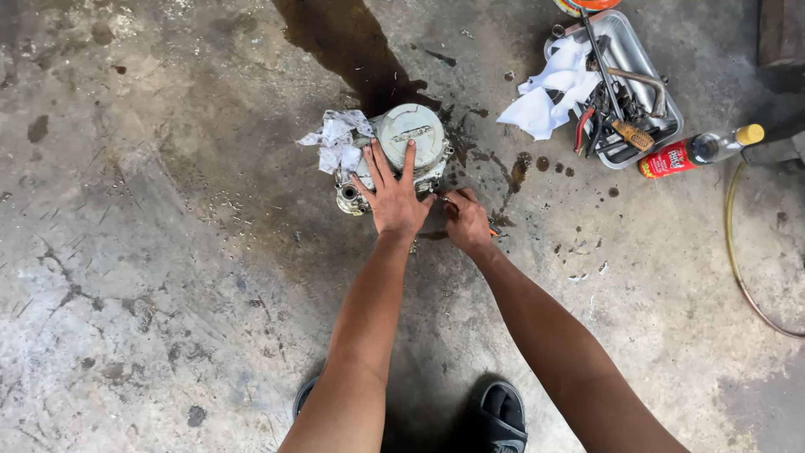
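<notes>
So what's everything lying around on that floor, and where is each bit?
engine part: one, grey metal with a round cover, centre of the floor
crumpled rag: one, white, against the engine part's left side
metal tray: one, silver, upper right
tools: several, red and orange handles, in the tray
white cloth: one, draped over the tray's left edge
bottle: one, red label, yellow cap, lying beside the tray
hose: one, yellowish, right edge
oil stain: dark, top centre
sandals: two, dark, bottom
left hand: flat on the engine part
right hand: closed on a small orange-tipped tool
</notes>
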